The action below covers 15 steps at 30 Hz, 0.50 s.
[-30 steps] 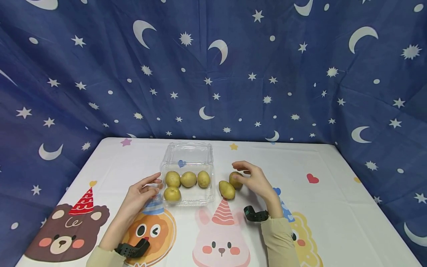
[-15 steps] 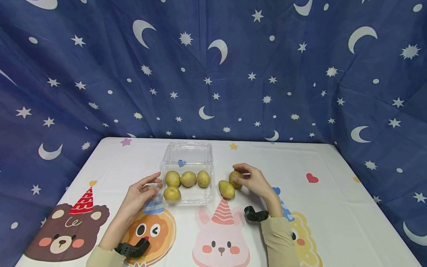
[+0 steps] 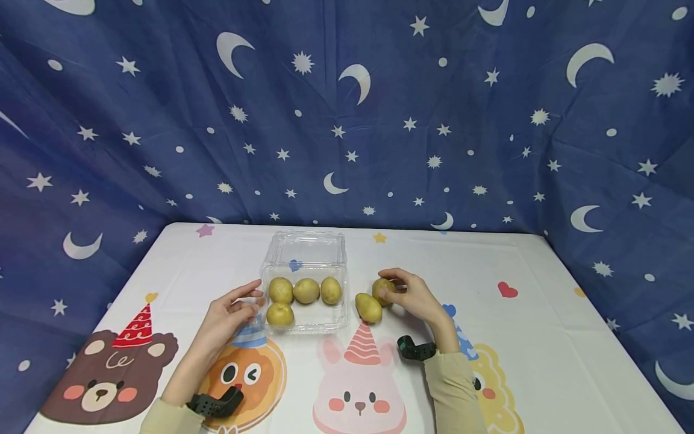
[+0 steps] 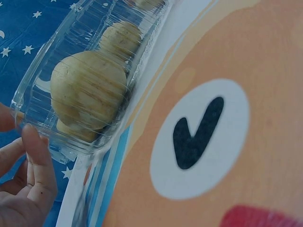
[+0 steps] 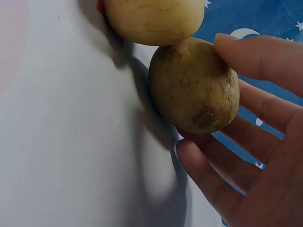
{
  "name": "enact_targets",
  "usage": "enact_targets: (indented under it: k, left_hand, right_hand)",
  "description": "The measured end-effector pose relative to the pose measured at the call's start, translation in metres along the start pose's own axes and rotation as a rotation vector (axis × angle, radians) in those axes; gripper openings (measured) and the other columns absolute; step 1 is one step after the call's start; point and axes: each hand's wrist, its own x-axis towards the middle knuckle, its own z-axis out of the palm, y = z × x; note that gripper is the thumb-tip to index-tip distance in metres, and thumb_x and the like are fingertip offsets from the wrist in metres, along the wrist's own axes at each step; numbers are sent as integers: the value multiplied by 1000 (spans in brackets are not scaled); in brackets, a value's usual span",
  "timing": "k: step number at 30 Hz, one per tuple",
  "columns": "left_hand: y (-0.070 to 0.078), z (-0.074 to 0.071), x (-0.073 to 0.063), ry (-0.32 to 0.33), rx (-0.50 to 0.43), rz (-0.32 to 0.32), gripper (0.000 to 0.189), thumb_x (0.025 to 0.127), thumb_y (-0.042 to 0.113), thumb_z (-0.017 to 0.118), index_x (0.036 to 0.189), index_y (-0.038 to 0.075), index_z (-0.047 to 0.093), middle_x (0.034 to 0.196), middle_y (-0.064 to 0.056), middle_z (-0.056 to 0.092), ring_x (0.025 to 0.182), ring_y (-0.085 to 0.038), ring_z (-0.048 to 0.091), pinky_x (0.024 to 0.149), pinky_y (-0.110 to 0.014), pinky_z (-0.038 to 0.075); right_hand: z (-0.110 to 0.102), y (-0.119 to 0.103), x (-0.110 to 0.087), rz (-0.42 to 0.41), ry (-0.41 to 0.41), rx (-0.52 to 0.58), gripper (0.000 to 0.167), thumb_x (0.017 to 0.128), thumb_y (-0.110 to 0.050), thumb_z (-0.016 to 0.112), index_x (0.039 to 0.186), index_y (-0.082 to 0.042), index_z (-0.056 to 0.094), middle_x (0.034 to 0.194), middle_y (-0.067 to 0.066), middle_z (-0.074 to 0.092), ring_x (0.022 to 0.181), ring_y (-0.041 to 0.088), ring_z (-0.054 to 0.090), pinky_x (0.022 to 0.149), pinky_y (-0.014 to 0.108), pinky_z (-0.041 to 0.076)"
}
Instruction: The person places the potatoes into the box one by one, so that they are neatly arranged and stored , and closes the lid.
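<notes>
A clear plastic clamshell container (image 3: 311,325) lies on the table with its lid (image 3: 306,247) folded back. Inside sit several potatoes (image 3: 306,291), three along the back and one at the front left. My left hand (image 3: 228,313) is at the container's left side; in the left wrist view its thumb and index finger pinch the rim. Right of the container, my right hand (image 3: 414,295) curls its thumb and fingers around a brownish potato (image 5: 194,85). Touching that one is a second, yellower loose potato (image 3: 368,308).
A white tablecloth (image 3: 542,337) printed with cartoon animals covers the table. Behind and at the sides hangs a dark blue curtain (image 3: 390,138) with moons and stars. Each wrist wears a black strap device (image 3: 416,348).
My right hand's fingers have lowered slightly and closed in around the brownish potato. The left hand, container and other potatoes stay where they were.
</notes>
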Motion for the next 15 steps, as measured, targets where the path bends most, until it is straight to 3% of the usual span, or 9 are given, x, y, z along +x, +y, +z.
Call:
enact_targets:
  k: [15]
  left_hand:
    - [2,0,0,5,21,-13,55,88,3,58,141,6,47,112,-2,60,91,-2,63,71,-18,52]
  right_hand:
    - [-2,1,1,58,-30,13,45,84,-16,70,127,-7,60,124,13,62,109,29,59,92,42,49]
